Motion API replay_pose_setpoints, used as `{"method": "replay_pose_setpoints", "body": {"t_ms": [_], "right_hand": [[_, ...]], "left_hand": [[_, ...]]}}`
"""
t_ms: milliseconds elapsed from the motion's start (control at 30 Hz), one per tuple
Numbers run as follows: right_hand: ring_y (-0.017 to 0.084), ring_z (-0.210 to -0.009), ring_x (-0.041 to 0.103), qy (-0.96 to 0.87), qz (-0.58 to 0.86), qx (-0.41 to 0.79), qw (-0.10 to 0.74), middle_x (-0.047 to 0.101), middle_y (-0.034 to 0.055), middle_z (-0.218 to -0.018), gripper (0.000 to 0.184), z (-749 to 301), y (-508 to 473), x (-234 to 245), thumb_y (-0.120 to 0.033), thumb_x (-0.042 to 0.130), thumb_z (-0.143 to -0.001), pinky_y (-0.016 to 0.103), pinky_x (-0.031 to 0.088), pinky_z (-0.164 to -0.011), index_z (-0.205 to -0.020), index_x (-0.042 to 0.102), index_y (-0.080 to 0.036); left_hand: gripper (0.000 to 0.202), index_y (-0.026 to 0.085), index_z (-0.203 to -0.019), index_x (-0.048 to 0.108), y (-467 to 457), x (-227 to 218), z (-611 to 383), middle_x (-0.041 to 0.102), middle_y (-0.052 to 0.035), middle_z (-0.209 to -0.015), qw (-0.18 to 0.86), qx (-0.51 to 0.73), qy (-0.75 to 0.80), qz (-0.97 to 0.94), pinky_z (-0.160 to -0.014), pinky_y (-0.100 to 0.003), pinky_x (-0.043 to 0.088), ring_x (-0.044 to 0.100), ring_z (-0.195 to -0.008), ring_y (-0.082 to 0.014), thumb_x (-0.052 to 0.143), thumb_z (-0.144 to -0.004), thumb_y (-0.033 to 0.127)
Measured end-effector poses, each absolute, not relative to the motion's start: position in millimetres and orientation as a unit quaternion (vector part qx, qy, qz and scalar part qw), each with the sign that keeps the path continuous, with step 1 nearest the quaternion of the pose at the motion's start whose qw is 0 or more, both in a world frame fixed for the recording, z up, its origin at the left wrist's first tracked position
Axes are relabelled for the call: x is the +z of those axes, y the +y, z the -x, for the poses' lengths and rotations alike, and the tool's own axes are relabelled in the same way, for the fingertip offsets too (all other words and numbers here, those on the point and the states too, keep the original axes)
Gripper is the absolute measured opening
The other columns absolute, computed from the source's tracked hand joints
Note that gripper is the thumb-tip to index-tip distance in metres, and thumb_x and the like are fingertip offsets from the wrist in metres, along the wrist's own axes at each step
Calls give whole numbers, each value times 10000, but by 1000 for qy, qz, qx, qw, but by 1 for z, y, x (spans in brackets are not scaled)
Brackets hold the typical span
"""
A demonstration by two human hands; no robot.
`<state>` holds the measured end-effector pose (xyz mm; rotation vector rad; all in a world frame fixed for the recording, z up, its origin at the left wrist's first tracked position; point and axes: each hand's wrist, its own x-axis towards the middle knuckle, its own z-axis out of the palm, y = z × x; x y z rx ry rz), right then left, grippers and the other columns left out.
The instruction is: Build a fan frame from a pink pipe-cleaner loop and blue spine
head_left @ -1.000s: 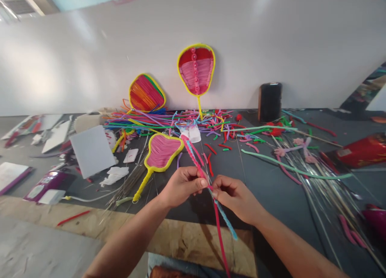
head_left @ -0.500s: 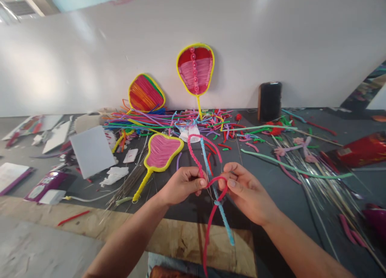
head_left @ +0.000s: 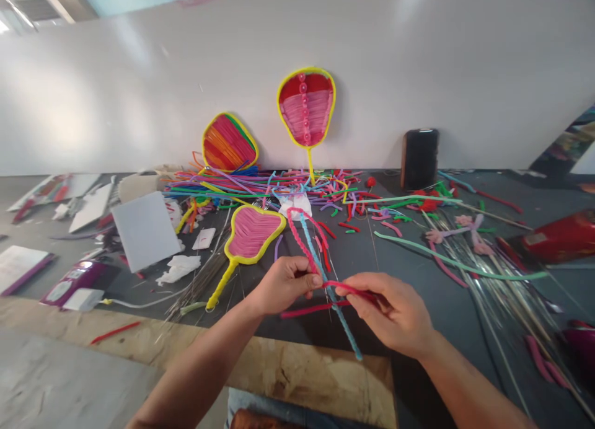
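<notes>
Between finger and thumb, my left hand (head_left: 288,286) pinches a twisted pink pipe-cleaner loop (head_left: 299,238) at its lower left side. A light blue pipe cleaner (head_left: 346,331), wound in a spiral, runs down through the loop's middle and sticks out below. My right hand (head_left: 393,308) pinches a red pipe cleaner (head_left: 309,309), which stretches across the blue one to my left fingertips; its loose end points left below my left hand. Left of the loop lies a pink fan with a yellow rim (head_left: 253,234).
Against the white wall lean a beaded fan (head_left: 307,110), a multicoloured fan (head_left: 230,142) and a phone (head_left: 419,159). Pipe-cleaner offcuts (head_left: 325,190) cover the back of the table. Metal stems (head_left: 483,274) and a red packet (head_left: 562,235) lie right, a white card (head_left: 145,232) left.
My right hand has shifted right and slightly down, drawing the red pipe cleaner across. Its loose end, which hung down, now points left. My left hand stays nearly in place.
</notes>
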<state>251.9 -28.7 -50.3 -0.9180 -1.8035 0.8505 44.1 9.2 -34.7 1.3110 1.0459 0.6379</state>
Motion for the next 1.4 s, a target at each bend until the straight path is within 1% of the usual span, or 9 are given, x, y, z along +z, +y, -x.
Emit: {"method": "replay_pose_setpoints", "body": {"t_ms": [167, 333, 467, 567, 767, 933, 1100, 1233, 1400], "right_hand": [[158, -692, 690, -844, 365, 15, 392, 746, 34, -844, 193, -265, -22, -46, -138, 596, -840, 276, 527, -669, -976, 667, -256], [160, -614, 640, -808, 459, -107, 352, 691, 40, -717, 114, -268, -20, -38, -202, 627, -840, 276, 455, -614, -934, 690, -214], [117, -523, 578, -792, 475, -2, 384, 623, 18, -645, 118, -259, -28, -33, -221, 554, -886, 243, 430, -534, -876, 670, -202], [110, -512, 564, -827, 392, 114, 387, 622, 18, -655, 151, -247, -38, -36, -200, 518, -897, 228, 438, -511, -975, 647, -187], [152, -549, 637, -870, 327, 139, 343, 697, 51, -692, 324, -216, -52, -60, -121, 399, -929, 251, 460, -505, -1229, 518, -104], [149, -581, 669, -877, 306, 167, 332, 729, 67, -737, 369, -204, -57, -82, -143, 345, -959, 228, 486, -530, -1311, 445, -94], [142, -603, 686, -843, 365, 255, 301, 749, 68, -816, 307, -208, -51, -89, -185, 372, -934, 211, 512, -555, -1131, 608, -171], [122, -481, 650, -781, 432, 351, 282, 732, 19, -700, 285, -214, -43, -82, -239, 383, -919, 193, 490, -478, -947, 665, -205], [117, -461, 652, -722, 498, 364, 314, 740, 19, -730, 245, -228, -30, -75, -279, 426, -898, 190, 499, -468, -964, 647, -193]], "left_hand": [[293, 132, -660, 589, 11, -38, -41, 542, 15, -572, 560, 325, 481, -591, -523, -200, 386, 519, -530, -95, 655, -742, 405], [206, 146, -678, 577, 9, -38, -44, 589, 4, -611, 500, 382, 507, -589, -547, -210, 421, 566, -558, -106, 609, -782, 320], [198, 154, -644, 562, 7, -38, -49, 609, 0, -613, 486, 419, 525, -559, -553, -217, 448, 590, -566, -116, 612, -773, 295], [215, 158, -651, 560, 7, -41, -50, 602, 12, -615, 494, 468, 518, -518, -571, -223, 466, 573, -556, -105, 633, -769, 323], [289, 156, -720, 563, 11, -44, -49, 562, 41, -633, 574, 572, 461, -362, -552, -208, 488, 581, -566, -91, 722, -713, 398], [352, 135, -697, 556, 6, -32, -52, 580, 29, -655, 632, 595, 420, -266, -501, -168, 482, 580, -546, -75, 808, -618, 368], [315, 127, -689, 567, 0, -20, -50, 593, 20, -633, 714, 557, 362, -221, -479, -163, 476, 559, -491, -64, 816, -626, 310], [294, 119, -664, 574, 0, -17, -43, 613, 3, -629, 756, 529, 316, -221, -504, -171, 474, 577, -494, -74, 815, -634, 285], [268, 113, -651, 601, 4, -23, -38, 625, -18, -654, 746, 524, 305, -276, -557, -182, 455, 595, -563, -93, 802, -653, 290]]}}
